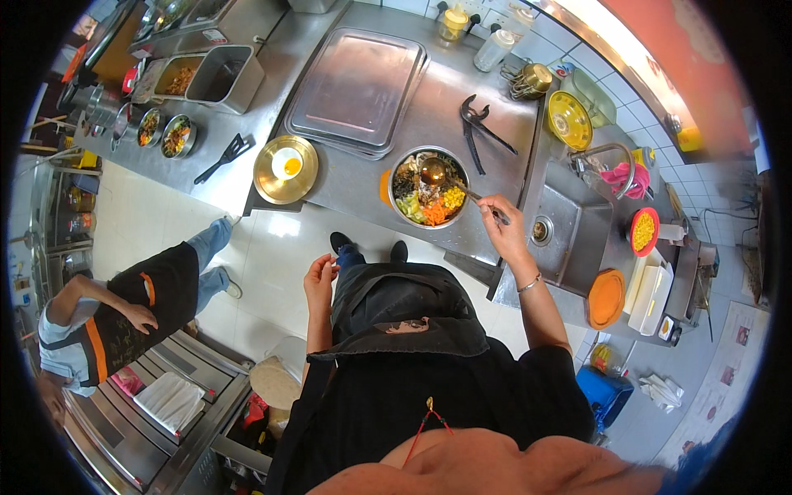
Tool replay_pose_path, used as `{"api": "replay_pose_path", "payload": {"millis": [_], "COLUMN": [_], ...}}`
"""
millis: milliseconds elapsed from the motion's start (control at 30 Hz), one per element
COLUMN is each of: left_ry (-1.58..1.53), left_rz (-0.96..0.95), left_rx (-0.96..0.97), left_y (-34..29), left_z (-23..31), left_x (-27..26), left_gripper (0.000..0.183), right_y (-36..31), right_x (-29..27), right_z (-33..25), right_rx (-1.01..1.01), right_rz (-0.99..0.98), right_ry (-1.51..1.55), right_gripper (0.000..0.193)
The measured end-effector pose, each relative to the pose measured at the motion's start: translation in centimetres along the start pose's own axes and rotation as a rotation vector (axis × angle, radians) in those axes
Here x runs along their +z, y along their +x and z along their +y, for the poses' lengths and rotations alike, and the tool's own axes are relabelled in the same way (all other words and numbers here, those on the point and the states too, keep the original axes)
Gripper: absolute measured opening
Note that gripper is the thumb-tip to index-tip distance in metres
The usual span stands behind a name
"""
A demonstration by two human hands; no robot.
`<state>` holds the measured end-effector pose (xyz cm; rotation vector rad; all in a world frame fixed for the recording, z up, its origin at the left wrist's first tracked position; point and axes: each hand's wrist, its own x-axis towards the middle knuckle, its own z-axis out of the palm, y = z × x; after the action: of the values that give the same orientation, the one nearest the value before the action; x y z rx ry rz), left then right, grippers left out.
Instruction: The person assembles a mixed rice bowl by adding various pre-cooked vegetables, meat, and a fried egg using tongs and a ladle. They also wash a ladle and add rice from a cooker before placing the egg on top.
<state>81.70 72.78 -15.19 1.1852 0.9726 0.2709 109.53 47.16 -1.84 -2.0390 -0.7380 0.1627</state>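
My right hand (502, 221) grips the handle of a metal ladle (432, 171), whose dark, liquid-filled cup is over the food in a round steel bowl (464, 216). Shredded carrot, corn, pale green pieces and dark shreds lie in sections around the bowl. My left hand (318, 282) hangs apart from the counter, in front of my apron, with its fingers curled together and nothing visible in them. Left of the bowl, a fried egg (287, 164) rests in a brass-coloured dish (268, 188) at the counter's edge.
Stacked metal trays (355, 87) and black-handled tongs (472, 132) lie behind the bowl. To the right is a sink (590, 216), with a bowl of corn (643, 232) beyond. A spatula (224, 158) lies at left. A co-worker in an apron (153, 289) stands at lower left.
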Motion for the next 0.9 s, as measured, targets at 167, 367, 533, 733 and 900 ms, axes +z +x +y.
{"api": "replay_pose_path", "payload": {"millis": [167, 367, 533, 733, 900], "left_ry": [-0.001, -0.002, 0.007, -0.002, -0.016], "left_rz": [0.000, -0.017, -0.011, -0.024, -0.017], "left_rx": [-0.006, 0.003, -0.007, 0.001, 0.007], "left_y": [0.1, -0.1, -0.2, -0.2, -0.4], "left_z": [-0.3, 0.3, 0.4, 0.2, -0.1], "left_x": [-0.2, 0.1, 0.1, 0.1, 0.1], "left_gripper": [0.026, 0.026, 0.027, 0.026, 0.026], "right_y": [0.1, -0.2, -1.1, -1.4, -1.2], "right_x": [-0.4, -0.9, -1.3, -1.1, -1.8], "right_z": [-1.1, -1.4, -2.0, -2.1, -1.7], "right_rx": [-0.072, -0.007, -0.059, -0.090, -0.084], "right_rz": [-0.056, -0.011, -0.093, -0.131, -0.034], "right_ry": [-0.082, -0.089, -0.097, -0.115, -0.125], "right_gripper": [0.007, 0.006, 0.006, 0.007, 0.007]}}
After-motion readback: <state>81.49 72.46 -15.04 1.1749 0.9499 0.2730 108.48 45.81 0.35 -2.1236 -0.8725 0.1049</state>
